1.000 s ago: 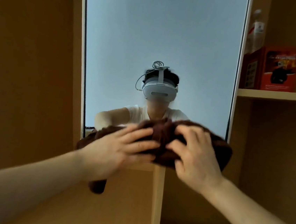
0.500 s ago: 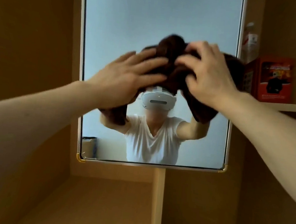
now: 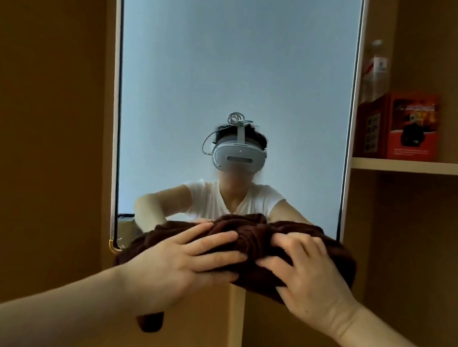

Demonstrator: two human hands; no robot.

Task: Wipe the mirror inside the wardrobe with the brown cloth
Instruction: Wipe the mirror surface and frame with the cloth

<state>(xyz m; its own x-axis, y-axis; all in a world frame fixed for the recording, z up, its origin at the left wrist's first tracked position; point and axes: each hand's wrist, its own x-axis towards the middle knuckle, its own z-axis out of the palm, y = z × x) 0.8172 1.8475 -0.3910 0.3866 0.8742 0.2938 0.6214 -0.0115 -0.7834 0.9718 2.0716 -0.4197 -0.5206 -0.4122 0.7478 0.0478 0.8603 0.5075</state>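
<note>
The left hand (image 3: pixel 185 256) lies on the brown cloth (image 3: pixel 249 240) with its fingers spread and fairly straight, pressing rather than clutching. The right hand (image 3: pixel 304 277) has its fingers bent into the folds and grasps a bunch of the fabric. Between them the cloth is gathered into a thick wad pressed against the bottom edge of the mirror (image 3: pixel 231 88). It hides most of the lower rim, and one loose tail hangs down below the left wrist. The yellow-capped lower left corner (image 3: pixel 114 246) of the frame shows just beside the cloth. This looks like the low end of a wiping stroke. To do it well, the wad should be flattened so more fabric meets the glass, with even pressure from both palms. It should run right along the rim and into both bottom corners, where dirt tends to collect. The dangling tail is best tucked in so it does not drag. Any stroke up the right side should stay inside the frame, because a shelf (image 3: pixel 420 166) just beside it carries a red box (image 3: pixel 408 127) and a clear bottle (image 3: pixel 376 67).
</note>
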